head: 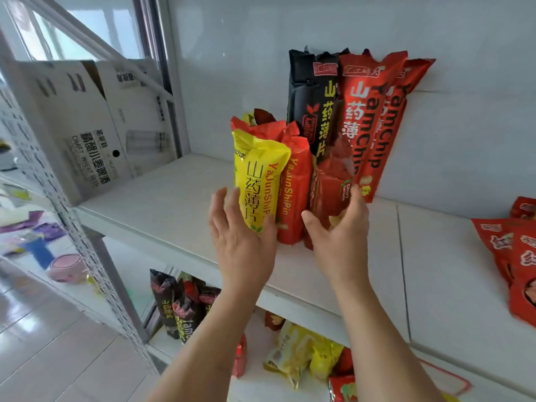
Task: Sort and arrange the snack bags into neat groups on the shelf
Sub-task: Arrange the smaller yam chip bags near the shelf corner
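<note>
Lower shelf, nearest: a heap of snack bags (pixel 301 352), yellow and red, lies loosely; beside it stand black bags (pixel 174 309) with partly legible "Yam" lettering.

Left hand (pixel 240 236): fingers straight and slightly spread, palm against the lower front of the yellow bag (pixel 259 175). No finger is seen to curl round the bag; the thumb side lies against the bag's lower right edge. The yellow bag stands upright on the white shelf (pixel 162 207) and reads "山药薄片" in black and "YaJunShiPin" in red.

Right hand (pixel 339 230): fingers extended and relaxed, cupped round the base of a dark red bag (pixel 330 184). The fingertips reach its right edge and the thumb points left below it. Its label is blurred; only small white print is visible, not legible.

Between the two hands stands an orange-red bag (pixel 293 192), touching the yellow bag, marked "YaJunShiPin" in yellow.

Behind this front row, leaning on the white wall: one black tall bag (pixel 313 105) with "山药薄片" in yellow, and two red tall bags (pixel 374 111) reading "山药薄" and "YamChip".

Right edge of the shelf: flat red packets (pixel 516 256), well apart from the group, writing not legible.

Far left: a white carton (pixel 87 129) printed "CRAFT WHEAT BEER".
</note>
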